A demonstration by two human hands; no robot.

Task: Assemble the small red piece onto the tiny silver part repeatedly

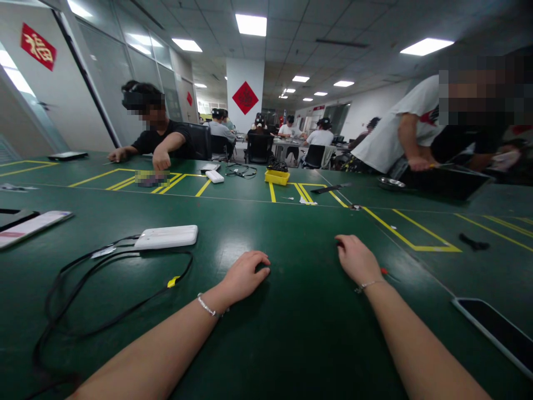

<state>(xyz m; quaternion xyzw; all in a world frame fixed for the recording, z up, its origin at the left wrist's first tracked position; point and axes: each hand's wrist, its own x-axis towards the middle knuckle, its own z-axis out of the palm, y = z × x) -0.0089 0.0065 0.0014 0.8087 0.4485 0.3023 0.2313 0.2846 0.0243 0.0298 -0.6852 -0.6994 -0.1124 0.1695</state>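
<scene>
My left hand [247, 275] rests on the green tabletop [291, 316], with nothing in it. Its fingers bend loosely and the thumb stands apart from them. To its left lies a white power bank [166, 237] with a black cable [125, 253] looping toward me; a yellow tag [173, 281] is on the cable. My right hand [357, 260] lies on the table too, fingers loosely stretched to the left, and I see nothing held in it. Just behind its wrist shows a small red-tipped thing [383, 271], partly hidden by the wrist. Both wrists carry bracelets.
A phone [495, 330] lies at the right edge, a dark strap-like piece [473, 242] farther back. Across the table are a yellow bin [277, 176], a metal bowl [391, 183] and yellow tape outlines. One person sits opposite; others lean over a black container [449, 186] at right.
</scene>
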